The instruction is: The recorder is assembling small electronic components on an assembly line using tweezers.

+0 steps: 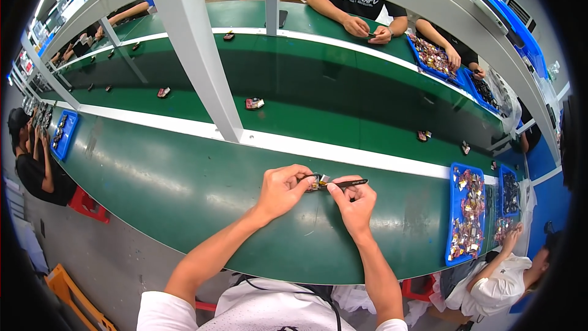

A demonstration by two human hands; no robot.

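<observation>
Over the near green bench [184, 190], my two hands meet in front of me. My left hand [283, 191] pinches a small electronic assembly [319, 181] with black, yellow and silvery parts. Held between the thumb and fingers of my right hand [355, 203] is a slim black tool that looks like tweezers [355, 182], its inner end at the assembly. My fingers cover much of the assembly, so its finer parts cannot be made out.
Beyond a white rail [294, 144] runs a green conveyor belt [202, 107] carrying small assemblies [254, 103]. A metal post [196, 49] rises at the rail. To the right lies a blue tray [453, 208] full of small parts. Co-workers sit across, left and right.
</observation>
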